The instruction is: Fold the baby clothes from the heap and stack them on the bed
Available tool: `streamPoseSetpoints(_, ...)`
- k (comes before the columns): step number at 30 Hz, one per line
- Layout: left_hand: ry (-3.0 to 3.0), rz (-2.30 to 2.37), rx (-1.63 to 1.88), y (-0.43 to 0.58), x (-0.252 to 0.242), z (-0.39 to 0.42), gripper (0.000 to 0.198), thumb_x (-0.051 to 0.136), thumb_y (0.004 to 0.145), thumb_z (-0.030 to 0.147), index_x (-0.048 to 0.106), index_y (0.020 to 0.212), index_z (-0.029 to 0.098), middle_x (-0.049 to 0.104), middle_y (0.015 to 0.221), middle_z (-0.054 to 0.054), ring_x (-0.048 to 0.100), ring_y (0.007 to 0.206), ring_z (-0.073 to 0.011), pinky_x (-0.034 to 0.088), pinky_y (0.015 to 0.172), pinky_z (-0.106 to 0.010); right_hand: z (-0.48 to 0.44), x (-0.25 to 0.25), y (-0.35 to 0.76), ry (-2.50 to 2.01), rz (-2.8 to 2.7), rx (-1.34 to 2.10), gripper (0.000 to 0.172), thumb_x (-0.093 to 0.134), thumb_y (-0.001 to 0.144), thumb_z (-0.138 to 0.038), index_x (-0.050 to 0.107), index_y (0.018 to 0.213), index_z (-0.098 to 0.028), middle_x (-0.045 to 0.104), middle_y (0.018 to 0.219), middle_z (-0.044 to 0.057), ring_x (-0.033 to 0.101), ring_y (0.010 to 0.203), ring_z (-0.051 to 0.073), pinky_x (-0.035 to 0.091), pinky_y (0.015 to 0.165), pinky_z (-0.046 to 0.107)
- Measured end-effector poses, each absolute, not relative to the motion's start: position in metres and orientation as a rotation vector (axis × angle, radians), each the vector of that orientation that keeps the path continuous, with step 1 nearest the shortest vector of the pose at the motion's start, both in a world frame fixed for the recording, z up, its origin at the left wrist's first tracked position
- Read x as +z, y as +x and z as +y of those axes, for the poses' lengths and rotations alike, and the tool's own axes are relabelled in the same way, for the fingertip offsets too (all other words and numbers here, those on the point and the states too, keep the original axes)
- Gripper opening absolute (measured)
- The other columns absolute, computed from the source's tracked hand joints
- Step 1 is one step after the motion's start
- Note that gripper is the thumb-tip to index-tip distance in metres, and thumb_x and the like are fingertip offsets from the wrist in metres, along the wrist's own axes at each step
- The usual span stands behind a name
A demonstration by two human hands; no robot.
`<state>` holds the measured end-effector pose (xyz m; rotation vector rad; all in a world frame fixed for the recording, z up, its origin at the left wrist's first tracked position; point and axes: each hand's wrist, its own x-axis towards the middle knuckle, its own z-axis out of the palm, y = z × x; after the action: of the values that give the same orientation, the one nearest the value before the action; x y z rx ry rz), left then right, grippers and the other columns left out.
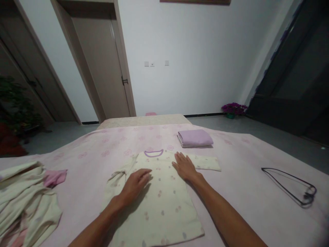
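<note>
The head camera looks down at a bed with a pink cover [244, 161]. A small cream shirt [164, 206] lies flat in the middle of the cover, right in front of the person. It has little dots on it and a purple neck band at the far end. One sleeve sticks out flat to the right. The other sleeve is bunched up on the left.

The left hand [136, 183] lies flat on the shirt, near the bunched sleeve. Its fingers are straight and close together, and they grip nothing. The right hand [185, 167] also lies flat on the shirt, near the neck band and where the right sleeve starts. Its fingers are a little apart, and they grip nothing too. The two hands are near each other but do not touch.

Just behind the shirt sits a folded purple cloth [195, 138]. Far to the right a thin wire hanger [290, 187] lies on the cover. At the left edge there is a messy pile of clothes [25, 202] with a pink cloth [55, 176] beside it.

Past the bed there is a white wall, a shut door [102, 68] and a pot of purple flowers [233, 109] on the floor.
</note>
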<state>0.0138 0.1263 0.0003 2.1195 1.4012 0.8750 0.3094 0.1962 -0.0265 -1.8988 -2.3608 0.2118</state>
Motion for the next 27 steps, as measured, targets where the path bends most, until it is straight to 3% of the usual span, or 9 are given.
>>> streamPoseSetpoints(4, 1.826, 1.765, 1.113, -0.069, 0.016, 0.137, 0.047, 0.046, 0.091, 0.051, 0.064, 0.121, 0.021, 0.067, 0.122, -0.009, 0.065, 0.108, -0.0253, 0.052, 0.094, -0.038, 0.205, -0.034, 0.347, -2.06, -2.244, 0.068, 0.067, 0.022, 0.102, -0.049, 0.024, 0.158, -0.012, 0.018, 0.166, 0.009, 0.01, 0.154, 0.024, 0.006, 0.123, 0.047)
streamPoseSetpoints(7, 1.7, 1.974, 0.78, -0.12, 0.008, 0.14, 0.074, 0.061, 0.073, 0.058, 0.055, 0.133, 0.014, 0.065, 0.119, -0.014, 0.065, 0.103, -0.0305, 0.054, 0.084, -0.04, 0.205, -0.04, 0.352, -2.045, -2.235, -0.032, 0.066, 0.023, 0.102, -0.049, 0.028, 0.157, -0.013, 0.02, 0.165, 0.008, 0.012, 0.153, 0.024, 0.006, 0.123, 0.046)
streamPoseSetpoints(9, 1.696, 1.984, 0.575, -0.132, -0.001, 0.135, 0.08, 0.065, 0.069, 0.053, 0.05, 0.138, 0.014, 0.067, 0.112, -0.012, 0.067, 0.096, -0.0289, 0.052, 0.078, -0.036, 0.204, -0.043, 0.349, -2.035, -2.227, -0.081, 0.065, 0.023, 0.102, -0.048, 0.03, 0.157, -0.013, 0.023, 0.165, 0.008, 0.014, 0.153, 0.024, 0.007, 0.123, 0.047)
streamPoseSetpoints(11, 1.73, 1.993, 0.432, -0.129, -0.006, 0.125, 0.07, 0.064, 0.071, 0.045, 0.052, 0.135, 0.018, 0.069, 0.103, -0.007, 0.066, 0.089, -0.0256, 0.048, 0.073, -0.032, 0.203, -0.043, 0.347, -2.036, -2.218, -0.108, 0.064, 0.024, 0.102, -0.047, 0.031, 0.156, -0.013, 0.026, 0.164, 0.009, 0.016, 0.152, 0.024, 0.009, 0.122, 0.047)
streamPoseSetpoints(16, 1.869, 2.265, 0.382, -0.105, 0.025, 0.108, 0.022, 0.053, 0.082, 0.029, 0.064, 0.101, 0.024, 0.068, 0.093, -0.003, 0.063, 0.082, -0.022, 0.038, 0.067, -0.03, 0.203, -0.042, 0.348, -2.005, -2.212, -0.142, 0.061, 0.027, 0.103, -0.046, 0.035, 0.155, -0.014, 0.031, 0.162, 0.01, 0.021, 0.151, 0.025, 0.013, 0.121, 0.048)
streamPoseSetpoints(19, 2.134, 2.554, 0.485, -0.104, 0.05, 0.105, 0.019, 0.047, 0.09, 0.026, 0.064, 0.099, 0.023, 0.066, 0.099, -0.008, 0.059, 0.093, -0.0261, 0.038, 0.078, -0.035, 0.202, -0.044, 0.349, -1.983, -2.204, -0.187, 0.059, 0.029, 0.103, -0.045, 0.038, 0.153, -0.015, 0.034, 0.16, 0.011, 0.023, 0.15, 0.025, 0.014, 0.121, 0.048)
streamPoseSetpoints(22, 2.299, 2.591, 0.292, -0.112, 0.055, 0.104, 0.024, 0.046, 0.09, 0.016, 0.066, 0.101, 0.022, 0.067, 0.102, -0.011, 0.057, 0.101, -0.0294, 0.036, 0.087, -0.04, 0.203, -0.047, 0.351, -1.97, -2.196, -0.196, 0.056, 0.03, 0.103, -0.044, 0.039, 0.152, -0.018, 0.035, 0.16, 0.01, 0.024, 0.15, 0.025, 0.014, 0.121, 0.048)
streamPoseSetpoints(24, 2.219, 2.426, 0.052, -0.123, 0.049, 0.104, 0.023, 0.053, 0.084, 0.017, 0.069, 0.099, 0.024, 0.069, 0.101, -0.009, 0.06, 0.097, -0.0284, 0.038, 0.083, -0.038, 0.203, -0.048, 0.351, -1.959, -2.189, -0.185, 0.056, 0.031, 0.103, -0.044, 0.04, 0.152, -0.017, 0.036, 0.16, 0.01, 0.025, 0.15, 0.025, 0.014, 0.121, 0.048)
streamPoseSetpoints(27, 1.929, 2.198, -0.088, -0.143, 0.042, 0.107, 0.016, 0.06, 0.081, 0.032, 0.071, 0.093, 0.028, 0.074, 0.097, -0.004, 0.065, 0.089, -0.0252, 0.04, 0.071, -0.031, 0.205, -0.049, 0.352, -1.941, -2.177, -0.181, 0.056, 0.033, 0.103, -0.044, 0.042, 0.15, -0.016, 0.038, 0.158, 0.012, 0.026, 0.149, 0.025, 0.015, 0.12, 0.048)
